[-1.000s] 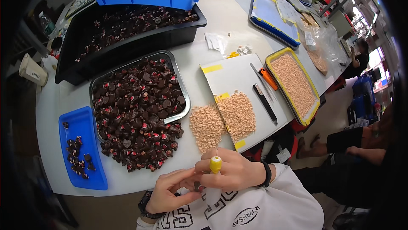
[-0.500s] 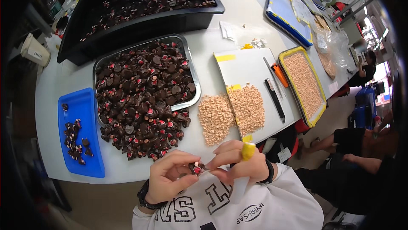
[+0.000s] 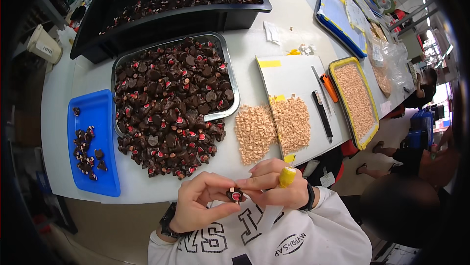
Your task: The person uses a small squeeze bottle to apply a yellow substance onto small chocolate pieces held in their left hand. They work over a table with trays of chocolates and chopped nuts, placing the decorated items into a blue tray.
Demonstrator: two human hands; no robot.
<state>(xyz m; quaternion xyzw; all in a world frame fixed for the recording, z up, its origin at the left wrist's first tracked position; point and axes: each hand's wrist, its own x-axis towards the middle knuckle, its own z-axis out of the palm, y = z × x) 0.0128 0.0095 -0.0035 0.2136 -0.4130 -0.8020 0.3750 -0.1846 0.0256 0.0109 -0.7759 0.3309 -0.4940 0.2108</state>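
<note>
Just above my lap, the fingertips of my left hand [image 3: 205,204] pinch a small dark brown figurine [image 3: 235,195] with a red and white front and a pale peg-like bit. My right hand [image 3: 276,186] is closed beside it, its fingertips touching or nearly touching the figurine. A yellow-wrapped stick-like thing [image 3: 287,177] stands up from between the right fingers; its lower part is hidden. Past my hands, a heap of similar figurines [image 3: 171,132] spills from a metal tray [image 3: 236,86] onto the table. Tiny pale beige pieces [image 3: 255,135] lie in a pile to its right.
On the left stand a blue tray [image 3: 93,186] with a few figurines and a cup [image 3: 45,44]. A large black bin [image 3: 171,27] is behind. At right are a white board [image 3: 293,76], black knife [image 3: 322,116], orange cutter [image 3: 329,87] and yellow-edged tray [image 3: 355,98].
The figurine has turned in my fingers, its red part now facing me more, and both hands have shifted slightly right. The table scene has moved slightly right and the near heap upward in view.
</note>
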